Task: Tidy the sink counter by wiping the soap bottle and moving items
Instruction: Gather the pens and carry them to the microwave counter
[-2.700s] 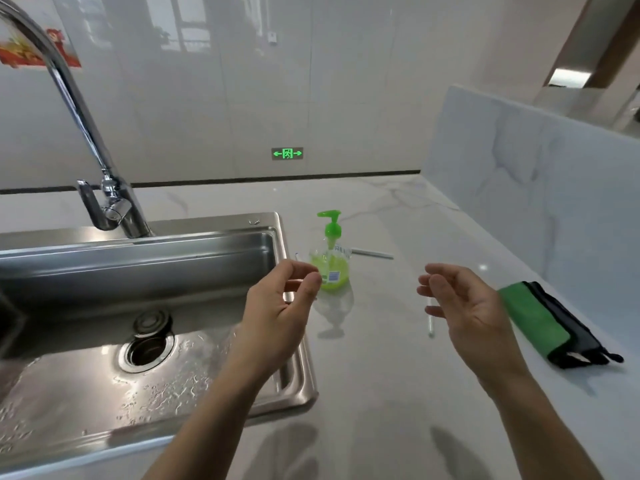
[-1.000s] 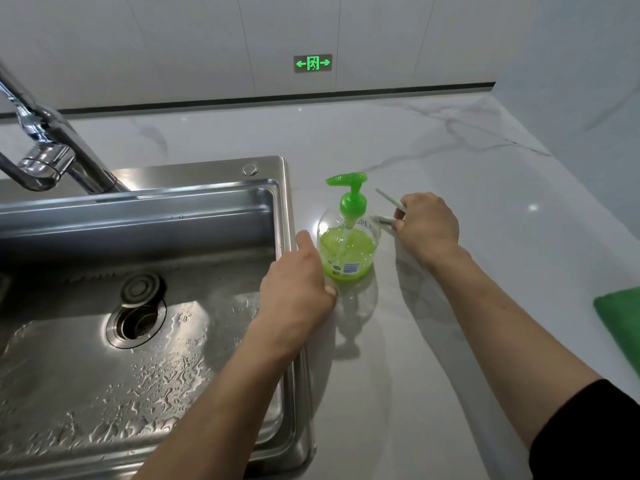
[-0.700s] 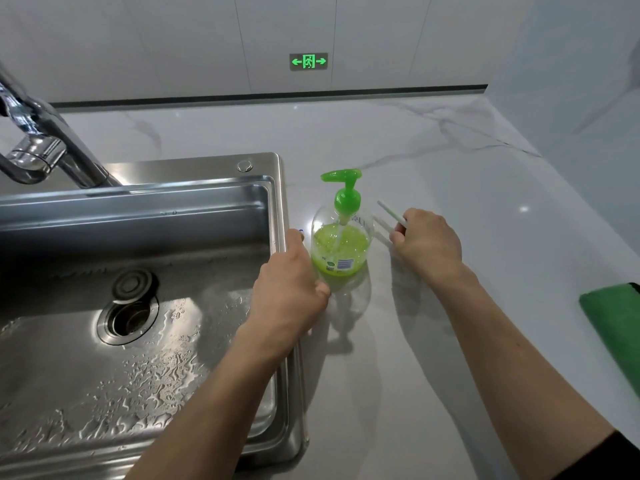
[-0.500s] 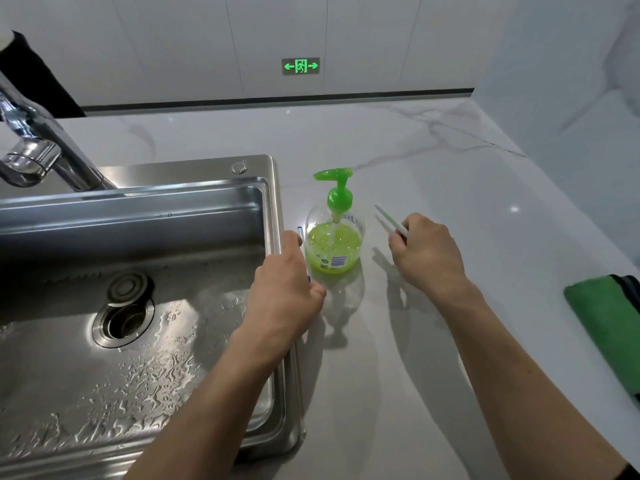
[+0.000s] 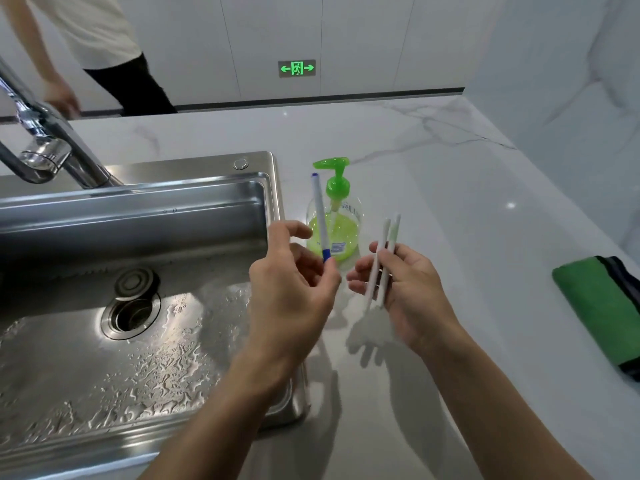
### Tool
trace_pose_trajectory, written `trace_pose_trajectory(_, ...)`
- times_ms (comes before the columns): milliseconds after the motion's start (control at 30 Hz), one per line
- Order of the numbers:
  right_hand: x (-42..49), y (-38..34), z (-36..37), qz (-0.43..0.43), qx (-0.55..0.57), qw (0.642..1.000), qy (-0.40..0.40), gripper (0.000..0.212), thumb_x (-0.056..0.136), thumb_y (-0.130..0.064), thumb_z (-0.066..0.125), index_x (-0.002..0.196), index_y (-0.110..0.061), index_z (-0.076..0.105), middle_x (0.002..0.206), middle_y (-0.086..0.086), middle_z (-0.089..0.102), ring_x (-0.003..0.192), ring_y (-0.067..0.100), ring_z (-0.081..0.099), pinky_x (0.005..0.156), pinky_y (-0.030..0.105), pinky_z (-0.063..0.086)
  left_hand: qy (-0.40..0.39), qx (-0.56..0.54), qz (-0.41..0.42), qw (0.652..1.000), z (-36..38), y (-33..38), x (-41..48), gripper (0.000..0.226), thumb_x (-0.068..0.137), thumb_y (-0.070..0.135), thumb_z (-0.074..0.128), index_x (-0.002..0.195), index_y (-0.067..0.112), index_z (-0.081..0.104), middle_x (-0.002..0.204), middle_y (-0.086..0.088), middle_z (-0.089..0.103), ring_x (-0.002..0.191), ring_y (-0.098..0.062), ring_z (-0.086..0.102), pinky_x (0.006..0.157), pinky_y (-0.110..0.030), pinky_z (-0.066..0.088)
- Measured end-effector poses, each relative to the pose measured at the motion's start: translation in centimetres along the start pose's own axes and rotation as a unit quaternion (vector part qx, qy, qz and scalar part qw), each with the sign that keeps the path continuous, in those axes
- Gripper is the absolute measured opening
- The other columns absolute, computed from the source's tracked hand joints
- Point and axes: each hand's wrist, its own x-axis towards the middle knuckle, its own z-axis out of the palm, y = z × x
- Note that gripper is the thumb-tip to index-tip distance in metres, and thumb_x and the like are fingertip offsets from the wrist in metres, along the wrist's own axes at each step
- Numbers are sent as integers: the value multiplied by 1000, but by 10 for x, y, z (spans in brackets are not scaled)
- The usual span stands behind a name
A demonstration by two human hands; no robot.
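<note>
- The marble surface (image 5: 433, 188) runs wide and pale, and everything here is placed against the soap bottle that stands on it.
- The steel sink (image 5: 138, 216) lies just left of the bottle, its basin wet, the drain down in the floor of it.
- The tap (image 5: 52, 147) rises at the sink's far left, well away from the bottle.
- Another person stands beyond the surface, far left and behind the bottle, only a pale top and dark trousers showing.
- A folded green cloth (image 5: 599, 306) rests on the surface well to the right of the bottle.
- The left hand (image 5: 294, 289) is raised just in front of the bottle, fingers partly curled, pinching a pen at its lower end.
- The right hand (image 5: 408, 289) hovers in front and right of the bottle, fingers loosely closed round two white sticks.
- The soap bottle (image 5: 334, 226) stands upright, clear, part full of green liquid, green pump on top, untouched by either hand.
- The white sticks (image 5: 382, 261) lie side by side, tips pointing up.
- The pen (image 5: 320, 216), white with blue ends, stands nearly upright across the bottle's left side.
</note>
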Motion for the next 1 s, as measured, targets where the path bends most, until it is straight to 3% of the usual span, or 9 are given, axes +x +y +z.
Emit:
trace_pose_trajectory(100,-12,0,0,17,51,998,-10,19,106,-14,45,102,-6,62,76,10,78,73,21,78,66,31,63,-44,9,73,996,1,11,-10,28,85,12,79,103,20,59,67,15,67,65,-6,69,56,-14,55)
trace_pose_trajectory(267,-20,-1,1,42,127,991,-7,22,104,-12,48,101,-4,68,76,9,77,71,20,77,63,30,61,-131,65,105,984,17,13,-16,12,87,15,74,97,13,67,74,2,69,59,-15,62,58,-37,56)
trace_pose_trajectory(467,-24,-8,-4,56,192,980,10,33,106,-23,46,114,6,61,70,11,76,66,20,76,60,32,62,-142,78,107,981,28,14,-15,9,84,13,74,86,16,66,74,13,62,56,-4,47,57,-34,53)
trace_pose_trajectory(600,-25,-10,-10,40,174,984,1,20,100,-16,56,111,1,60,81,12,78,68,21,77,59,29,61,-167,88,122,974,31,18,-18,7,89,22,73,88,15,71,82,9,69,62,-3,54,61,-28,54)
trace_pose_trajectory(733,-29,-10,-21,51,178,983,-4,21,103,-13,51,116,2,59,90,16,79,78,26,79,62,33,62,-138,70,117,981,37,22,-22,20,94,32,64,86,15,70,84,5,71,67,-9,59,63,-32,53)
trace_pose_trajectory(800,-33,-9,-31,50,176,983,-1,25,104,-13,48,119,4,59,100,21,78,90,33,78,71,38,64,-111,91,109,984,40,25,-24,20,95,36,60,92,19,69,89,7,68,79,-10,58,71,-28,50)
trace_pose_trajectory(900,-44,-10,-46,49,179,983,5,28,105,-16,47,122,3,60,112,25,75,102,38,75,86,43,62,-106,153,111,976,49,33,-28,36,96,44,48,121,24,65,120,7,65,113,-10,51,93,-17,40)
trace_pose_trajectory(1000,-58,-16,-61,43,207,977,8,28,102,-16,50,110,0,72,107,22,77,98,32,77,78,39,64,-164,147,139,965,63,47,-35,45,100,40,43,141,25,57,148,8,56,140,-11,41,114,-27,35)
